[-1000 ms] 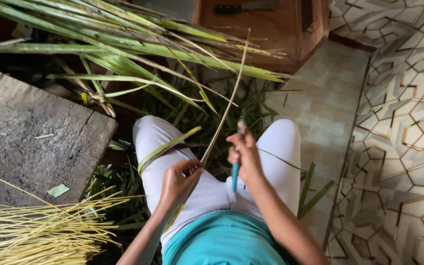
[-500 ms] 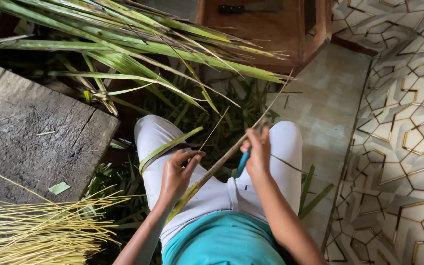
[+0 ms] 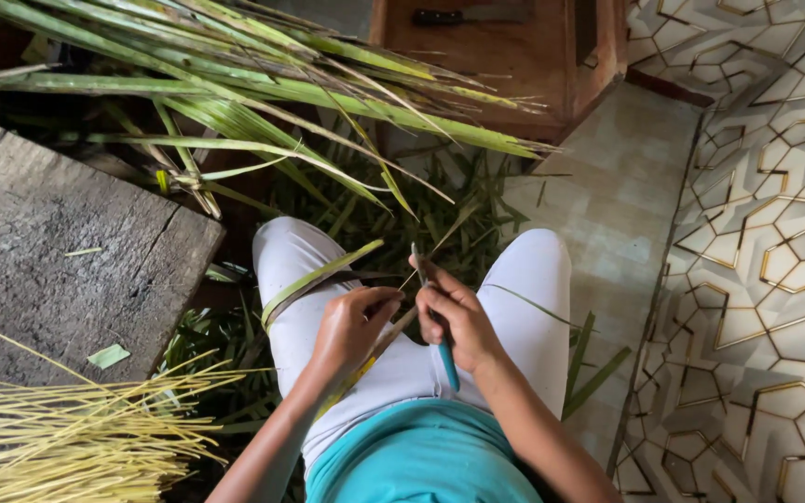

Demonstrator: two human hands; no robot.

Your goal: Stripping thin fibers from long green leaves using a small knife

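Left hand (image 3: pixel 351 326) pinches palm leaf strip (image 3: pixel 320 275) over the lap. Right hand (image 3: pixel 454 321) gripped around teal-handled knife (image 3: pixel 442 349), blade touching the strip. Stripped midribs (image 3: pixel 67 438) on floor, left.

No packages, labels, signs or screens appear anywhere in the frame, from upper left to lower right.

From my remote view, the person wears a teal top (image 3: pixel 421 461) with its hem across the waist, and white trousers (image 3: pixel 533 279) drawn smooth and tight over both knees. Both forearms are bare, with no sleeves reaching them. The left hand (image 3: pixel 351 326) and right hand (image 3: pixel 458 321) wear no gloves, rings or watch.
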